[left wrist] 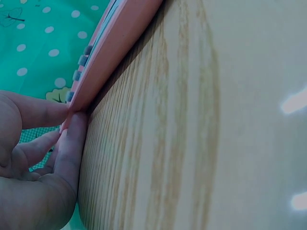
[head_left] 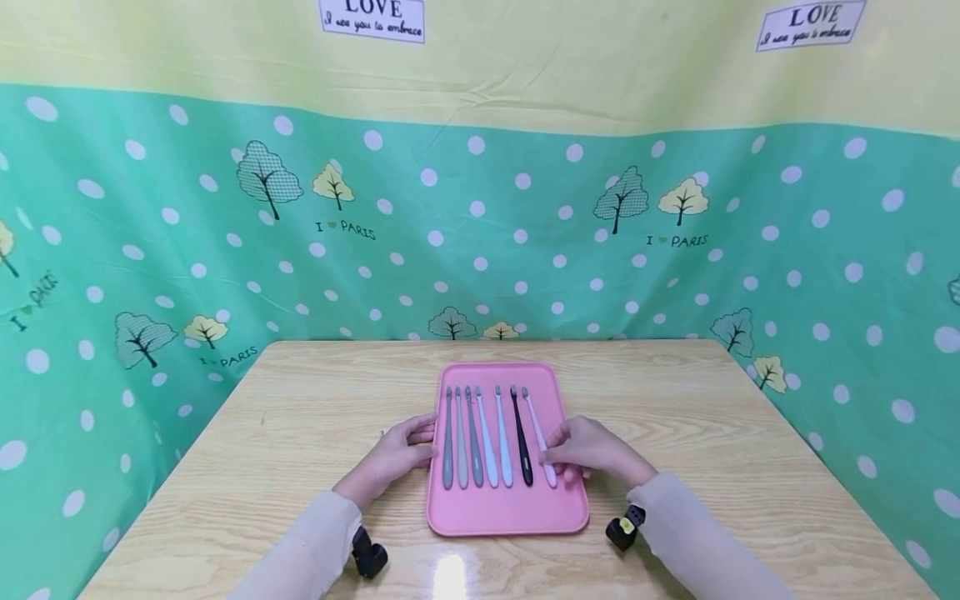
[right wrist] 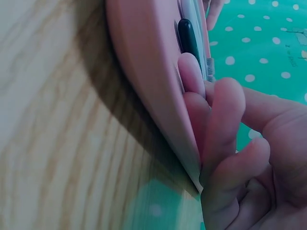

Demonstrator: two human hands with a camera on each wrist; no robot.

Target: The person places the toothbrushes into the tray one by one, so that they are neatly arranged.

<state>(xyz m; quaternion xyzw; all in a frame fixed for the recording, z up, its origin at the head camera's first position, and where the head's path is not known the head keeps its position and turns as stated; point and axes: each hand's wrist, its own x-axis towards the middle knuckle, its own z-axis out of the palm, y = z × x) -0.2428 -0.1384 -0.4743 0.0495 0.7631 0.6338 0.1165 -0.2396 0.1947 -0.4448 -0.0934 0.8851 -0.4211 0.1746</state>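
A pink tray (head_left: 510, 512) lies on the table, bearing a row of toothbrushes with their heads toward the far side. From the left come grey toothbrushes (head_left: 448, 450), pale blue ones (head_left: 505, 454), a black one (head_left: 522, 450) and a pale pink one (head_left: 538, 433). My left hand (head_left: 397, 454) holds the tray's left edge, thumb against its outer wall in the left wrist view. At the right side, my right hand (head_left: 588, 450) pinches the pale pink toothbrush by its handle. Its other fingers hang curled at the tray's right rim.
The wooden table (head_left: 337, 375) extends to both sides of the tray. Behind it and along both sides hangs a green and yellow curtain (head_left: 480, 208) with dots and trees. Black wrist cameras (head_left: 369, 554) sit on both wrists, close above the tabletop.
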